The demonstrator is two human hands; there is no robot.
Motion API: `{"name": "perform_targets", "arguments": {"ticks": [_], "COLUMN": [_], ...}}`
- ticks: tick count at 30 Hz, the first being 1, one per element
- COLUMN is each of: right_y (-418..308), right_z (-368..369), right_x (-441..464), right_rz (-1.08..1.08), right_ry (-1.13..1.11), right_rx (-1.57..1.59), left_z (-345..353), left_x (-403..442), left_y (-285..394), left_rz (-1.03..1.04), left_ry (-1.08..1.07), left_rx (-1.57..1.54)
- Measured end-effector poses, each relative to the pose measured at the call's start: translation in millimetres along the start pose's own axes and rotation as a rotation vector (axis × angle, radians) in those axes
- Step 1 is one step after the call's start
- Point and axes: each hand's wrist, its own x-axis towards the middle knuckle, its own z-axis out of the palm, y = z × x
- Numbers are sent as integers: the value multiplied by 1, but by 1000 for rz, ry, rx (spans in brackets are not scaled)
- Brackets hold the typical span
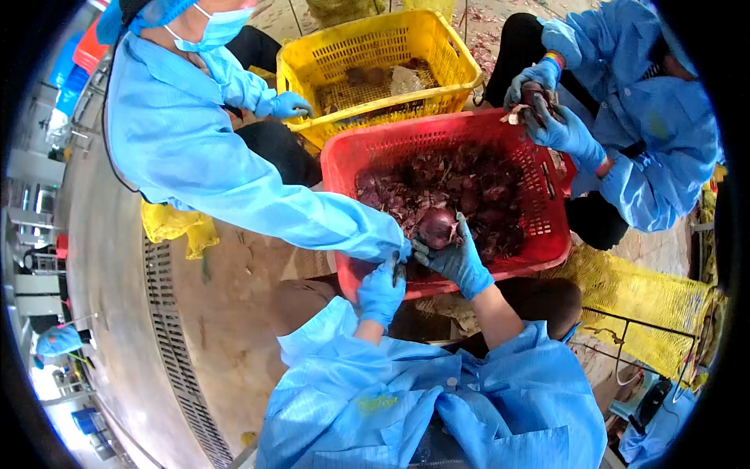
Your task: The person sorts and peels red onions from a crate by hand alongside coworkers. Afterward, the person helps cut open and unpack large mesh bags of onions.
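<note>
A large red onion [437, 227] rests in my right hand [461, 262], whose blue-gloved fingers curl around its underside, over the near side of the red crate [344, 168]. My left hand [381, 295], also gloved in blue, is closed at the crate's near edge, beside a co-worker's outstretched sleeve. Something small and dark shows at its fingertips, too small to name. Red onions and loose dry skins [484, 187] fill the crate below. The co-worker's reaching hand is mostly hidden near my left hand.
A yellow crate [375, 35] with a few onions stands behind the red one. One co-worker [195, 141] leans in from the left; another [648, 117] at the right holds an onion [537, 95]. Yellow mesh bags [641, 305] lie at the right. A floor drain [173, 344] runs at left.
</note>
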Motion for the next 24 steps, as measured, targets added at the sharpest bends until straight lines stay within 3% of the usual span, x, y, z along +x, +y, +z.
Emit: {"name": "perform_targets", "arguments": {"ticks": [1, 2, 3, 5, 7, 8, 13, 15, 17, 19, 20, 23, 24], "right_y": [5, 10, 13, 19, 27, 30, 38, 40, 40, 41, 37, 38, 38], "right_z": [3, 6, 7, -3, 6, 11, 12, 17, 13, 32, 24, 35, 34], "right_x": [-3, -7, -11, -13, -19, -24, -35, -45, -46, -58, -59, -67, -65], "right_rz": [-9, -2, 8, 36, -146, -133, -189, -145, -180, -372, -306, -413, -468], "right_ry": [-6, 37, 82, -50, -95, -123, -78, -48, -135, -83, -119, 100, 94], "right_rx": [9, 68, 124, 174, -143, -90, -142, -148, -146, -268, -355, -393, -345], "left_z": [-2, 18, 12, -13, -20, -24, -22, -28, -27, -35, -41, -47, -43], "left_x": [-2, 8, 7, 3, 11, 13, 13, 7, 10, 8, 7, 7, 10], "left_y": [0, -15, -3, 35, 49, 55, 58, 65, 64, 70, 72, 80, 80], "left_rz": [54, 259, 262, 306, 461, 487, 390, 233, 273, 269, 294, 356, 330], "left_ry": [66, 112, 109, 117, 122, 86, -66, -139, -126, -143, -148, -156, -186], "left_rx": [-231, -477, -472, -668, -575, -623, -1010, -1308, -1262, -1267, -1114, -1015, -1119]}}
